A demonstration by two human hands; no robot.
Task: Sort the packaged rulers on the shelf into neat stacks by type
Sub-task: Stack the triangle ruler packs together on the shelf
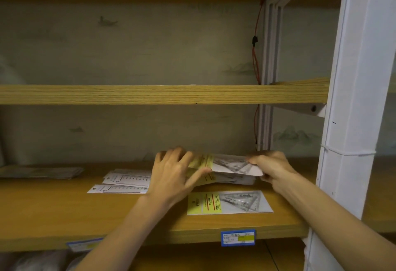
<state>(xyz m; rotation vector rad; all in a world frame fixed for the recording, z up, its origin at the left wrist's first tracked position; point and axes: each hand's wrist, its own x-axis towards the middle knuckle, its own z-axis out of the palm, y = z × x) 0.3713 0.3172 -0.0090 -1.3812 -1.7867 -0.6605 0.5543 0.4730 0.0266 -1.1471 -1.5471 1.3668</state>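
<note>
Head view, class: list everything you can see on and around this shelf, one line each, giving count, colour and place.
Stack of triangle ruler packs: one stack, white and yellow, middle of the shelf, held at both ends.
Single triangle ruler pack: one, white with yellow end, flat near the shelf's front edge.
Straight ruler packs: at least two, white, left of the stack.
Dark flat pile: one, grey, far left, contents unclear.
Shelf: wooden, brown.
Price label: one, blue, on the shelf's front edge.
Red cable: one, rear right corner.
Left hand: grips the stack's yellow end.
Right hand: pinches the stack's right end.
</note>
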